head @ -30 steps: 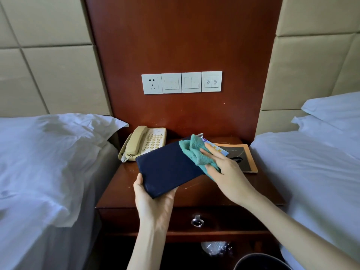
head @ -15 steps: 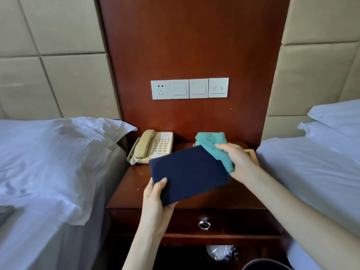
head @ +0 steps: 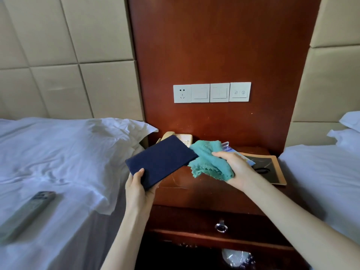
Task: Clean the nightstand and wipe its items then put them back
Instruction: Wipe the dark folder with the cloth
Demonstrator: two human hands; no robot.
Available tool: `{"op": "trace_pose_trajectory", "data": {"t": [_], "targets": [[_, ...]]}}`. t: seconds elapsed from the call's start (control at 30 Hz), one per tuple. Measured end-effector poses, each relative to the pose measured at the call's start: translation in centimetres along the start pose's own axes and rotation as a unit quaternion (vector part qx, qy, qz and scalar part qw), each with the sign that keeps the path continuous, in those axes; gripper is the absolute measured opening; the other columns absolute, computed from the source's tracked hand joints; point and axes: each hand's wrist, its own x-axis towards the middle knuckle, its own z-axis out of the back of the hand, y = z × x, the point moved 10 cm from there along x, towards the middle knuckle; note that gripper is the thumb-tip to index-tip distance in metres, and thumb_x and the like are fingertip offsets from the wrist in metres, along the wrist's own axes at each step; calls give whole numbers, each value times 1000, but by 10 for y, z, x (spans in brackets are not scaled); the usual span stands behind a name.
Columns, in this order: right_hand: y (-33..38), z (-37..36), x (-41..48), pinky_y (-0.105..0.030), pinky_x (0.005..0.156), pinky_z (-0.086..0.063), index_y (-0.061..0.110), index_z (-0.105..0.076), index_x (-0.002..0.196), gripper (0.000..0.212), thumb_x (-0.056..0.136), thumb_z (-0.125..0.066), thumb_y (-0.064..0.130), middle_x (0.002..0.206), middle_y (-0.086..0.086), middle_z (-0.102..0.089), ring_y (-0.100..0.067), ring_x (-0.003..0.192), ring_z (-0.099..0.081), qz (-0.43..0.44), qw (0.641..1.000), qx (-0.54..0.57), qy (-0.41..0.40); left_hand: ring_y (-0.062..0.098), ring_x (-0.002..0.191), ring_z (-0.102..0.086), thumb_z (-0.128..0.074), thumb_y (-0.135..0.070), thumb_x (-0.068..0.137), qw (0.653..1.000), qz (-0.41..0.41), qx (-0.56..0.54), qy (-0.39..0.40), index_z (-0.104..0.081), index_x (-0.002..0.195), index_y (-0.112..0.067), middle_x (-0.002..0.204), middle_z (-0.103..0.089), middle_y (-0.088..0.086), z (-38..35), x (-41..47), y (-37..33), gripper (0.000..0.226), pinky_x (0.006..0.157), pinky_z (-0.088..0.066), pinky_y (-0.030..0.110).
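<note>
My left hand (head: 139, 189) grips the near corner of a flat navy blue folder (head: 162, 160), held tilted above the left part of the dark wood nightstand (head: 194, 193). My right hand (head: 236, 169) holds a bunched teal cloth (head: 207, 160) just off the folder's right edge. A beige telephone (head: 184, 138) stands at the back of the nightstand, mostly hidden behind the folder. A black and orange booklet (head: 270, 168) lies on the right part, with a small blue card (head: 227, 148) partly under my right hand.
White-sheeted beds flank the nightstand, the left one (head: 58, 162) with a grey remote control (head: 25, 213) lying on it, the right one (head: 321, 182) close to my right forearm. A socket and switch panel (head: 211, 92) is on the wood wall. The drawer has a metal ring pull (head: 221, 228).
The cloth has slid off the folder's right end and now hangs beside it. The folder has shifted left, covering most of the telephone. The view has shifted, bringing the remote on the left bed into sight.
</note>
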Motion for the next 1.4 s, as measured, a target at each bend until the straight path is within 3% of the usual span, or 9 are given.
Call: {"op": "trace_pose_trajectory", "data": {"t": [0.17, 0.3, 0.43, 0.6, 0.77, 0.9, 1.17, 1.27, 1.4], "targets": [[1, 5, 9, -41, 83, -55, 5, -61, 113, 25, 90, -58, 12, 107, -17, -70, -30, 97, -68, 17, 999, -26, -38, 13, 78, -69, -50, -8, 94, 997, -22, 49, -51, -59, 107, -11, 105, -67, 8, 48, 12, -30, 16, 67, -61, 35], [-11, 0, 17, -40, 79, -56, 5, -64, 107, 22, 87, -61, 13, 99, -16, -72, -29, 89, -70, 12, 998, -43, -45, 9, 68, -68, -53, -15, 95, 979, -91, 149, -108, -62, 93, -13, 82, -71, -2, 85, 9, -80, 10, 59, -55, 29], [-30, -17, 25, -43, 81, -56, 4, -66, 102, 19, 87, -60, 12, 95, -18, -73, -31, 87, -71, 3, 998, -58, -27, 15, 80, -59, -52, -17, 95, 944, -169, 199, -199, -60, 88, -8, 82, -61, 0, 131, 6, -145, 14, 74, -52, 34], [-50, -37, 33, -44, 84, -54, 2, -65, 101, 18, 88, -57, 12, 99, -21, -71, -33, 91, -69, -10, 998, -64, 1, 23, 71, -49, -50, -31, 93, 854, -243, 322, -330, -44, 63, -14, 68, -48, 2, 196, -10, -216, 34, 67, -38, 35], [-65, -62, 36, -43, 80, -55, 4, -63, 105, 19, 88, -57, 11, 102, -21, -71, -34, 92, -69, -28, 997, -60, 25, 43, 91, -57, -44, -32, 96, 755, -255, 436, -418, -55, 82, 3, 91, -60, 30, 241, -29, -269, 40, 74, -40, 46], [-67, -75, 34, -44, 81, -55, 5, -62, 108, 21, 88, -58, 11, 103, -22, -70, -35, 93, -68, -24, 997, -69, 32, 45, 89, -57, -45, -27, 95, 734, -203, 486, -429, -50, 76, 4, 85, -57, 31, 261, -29, -273, 37, 69, -35, 42], [-74, -70, 39, -47, 89, -52, 5, -62, 106, 19, 90, -56, 13, 106, -22, -69, -35, 95, -67, -34, 998, -45, 31, 39, 88, -56, -49, -13, 86, 735, -164, 503, -425, -57, 97, 9, 98, -62, 27, 270, -25, -275, 26, 66, -45, 34], [-81, -70, 40, -42, 82, -55, 10, -60, 121, 34, 89, -60, 22, 112, -16, -69, -31, 97, -69, -51, 997, 27, 47, 45, 98, -54, -55, -12, 83, 699, -140, 568, -411, -57, 99, 10, 106, -59, 34, 270, -21, -274, 28, 82, -44, 45], [-78, -77, 41, -41, 77, -58, 14, -59, 125, 46, 82, -69, 27, 115, -12, -69, -25, 97, -70, -51, 990, 98, 86, 45, 112, -49, -59, -7, 81, 634, -150, 653, -386, -58, 115, 9, 123, -52, 33, 248, -20, -278, 38, 96, -39, 43]]}}
